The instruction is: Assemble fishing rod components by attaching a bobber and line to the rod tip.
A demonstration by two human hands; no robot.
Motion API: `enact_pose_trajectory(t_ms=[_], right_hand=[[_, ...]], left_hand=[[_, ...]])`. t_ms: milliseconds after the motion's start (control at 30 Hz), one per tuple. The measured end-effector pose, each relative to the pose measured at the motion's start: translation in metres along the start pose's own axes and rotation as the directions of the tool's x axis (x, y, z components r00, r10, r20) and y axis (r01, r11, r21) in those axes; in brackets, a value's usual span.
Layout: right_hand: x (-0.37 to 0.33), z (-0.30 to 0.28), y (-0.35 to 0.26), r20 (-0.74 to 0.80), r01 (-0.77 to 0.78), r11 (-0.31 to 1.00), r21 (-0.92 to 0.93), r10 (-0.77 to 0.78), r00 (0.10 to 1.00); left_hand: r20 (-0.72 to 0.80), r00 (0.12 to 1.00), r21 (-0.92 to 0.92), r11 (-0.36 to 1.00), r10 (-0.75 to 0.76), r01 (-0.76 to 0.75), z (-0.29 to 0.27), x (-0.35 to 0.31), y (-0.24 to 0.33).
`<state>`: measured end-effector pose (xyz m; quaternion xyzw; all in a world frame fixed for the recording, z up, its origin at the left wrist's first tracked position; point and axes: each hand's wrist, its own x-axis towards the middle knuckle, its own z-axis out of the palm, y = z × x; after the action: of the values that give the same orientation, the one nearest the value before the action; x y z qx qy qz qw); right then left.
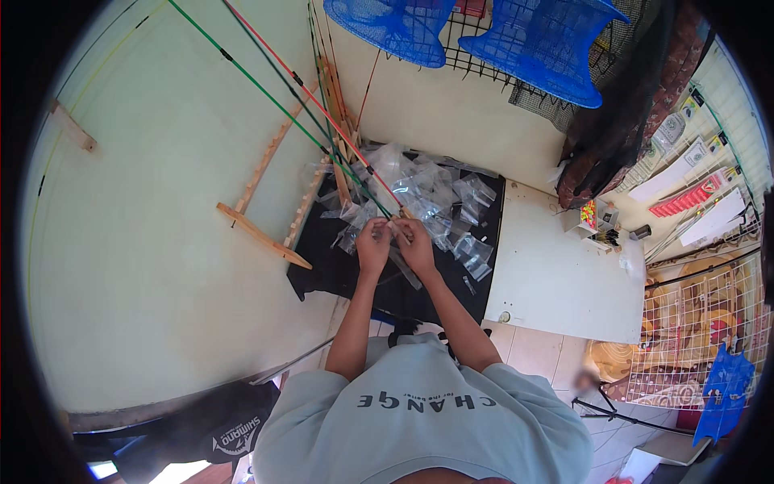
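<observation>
My left hand (372, 245) and my right hand (415, 245) are close together over the black cloth (322, 270), fingers pinched. Between them is a transparent plastic sleeve (405, 269), its narrow length hanging down toward me. Thin rods, a green rod (266, 90), a red rod (339, 121) and a dark one, slant down from the upper left and converge just at my fingertips. The fingers partly hide where the rods meet the sleeve, so I cannot tell whether their ends are inside it. Loose transparent plastic bags (476, 254) lie heaped beyond and to the right of my hands.
A notched wooden rack (262, 246) leans at the left, beside the wall. Right of the cloth is a white tabletop (556, 278) with a small box of colourful items (582, 218). Blue mesh pieces (540, 48) hang above, and a white wire grid (701, 323) stands at the right.
</observation>
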<state>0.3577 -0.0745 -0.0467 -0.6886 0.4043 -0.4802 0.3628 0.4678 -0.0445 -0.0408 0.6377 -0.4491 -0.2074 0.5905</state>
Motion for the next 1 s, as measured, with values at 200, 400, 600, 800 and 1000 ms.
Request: enact_pose_trajectory(t_ms=[200, 400, 600, 800, 1000], right_hand=[[0.001, 0.002, 0.007, -0.023, -0.036, 0.998, 0.058, 0.038, 0.999], [-0.003, -0.001, 0.003, 0.001, -0.060, 0.998, -0.017, 0.060, 0.998], [-0.005, -0.006, -0.002, 0.039, -0.108, 0.994, -0.023, 0.109, 0.993], [0.000, -0.009, 0.000, 0.042, 0.054, 0.991, -0.120, -0.049, 0.998], [0.011, -0.007, -0.004, -0.039, -0.005, 0.993, -0.121, 0.000, 0.999]], left_hand=[[0.031, 0.999, 0.081, 0.997, 0.009, -0.011, 0.000, -0.006, 0.007], [0.028, 0.999, 0.000, 1.000, 0.021, -0.021, 0.001, -0.009, -0.001], [0.028, 1.000, -0.010, 1.000, -0.007, 0.008, 0.004, -0.013, 0.005], [-0.063, 0.998, 0.038, 0.999, 0.017, -0.015, 0.003, -0.015, 0.003], [-0.050, 0.999, -0.022, 1.000, -0.018, 0.017, 0.000, -0.004, -0.004]])
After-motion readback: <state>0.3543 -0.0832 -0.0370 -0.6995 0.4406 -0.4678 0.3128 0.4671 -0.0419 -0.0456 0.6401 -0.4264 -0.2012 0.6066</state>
